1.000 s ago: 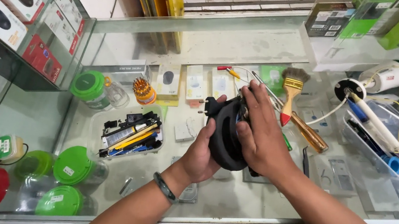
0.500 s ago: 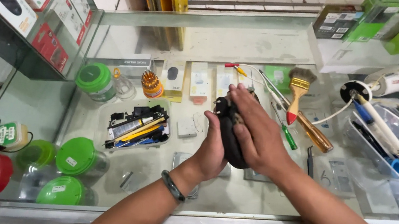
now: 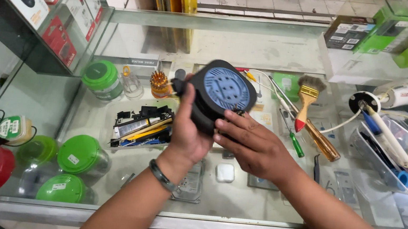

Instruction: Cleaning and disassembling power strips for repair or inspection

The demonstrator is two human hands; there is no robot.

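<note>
Held thing: a round black speaker [image 3: 220, 94] with a blue perforated grille is held above the middle of the glass bench [image 3: 255, 201], clear of its surface.
Left hand [image 3: 188, 128]: its grip is closed around the speaker's lower left side, palm behind the body, thumb up along the rim.
Right hand [image 3: 252, 147]: its fingers are curled against the speaker's lower right edge, closed on it from below; how firmly cannot be told.
Key relation: the speaker lies up and away from both grips, toward the bench's far edge, the grille being turned up to the camera. The flat round face is tilted; no long axis is shown.
Nearer hand: the left is wrapped furthest around the body; the right is touching only at the rim.
Nearby: a tray of small tools [image 3: 141, 124] lies just left of the left wrist, a paintbrush [image 3: 307, 100] to the right.
Change: half a second ago the speaker was seen edge-on and dark, lower between the hands; now the blue face is shown and it is raised.
</note>
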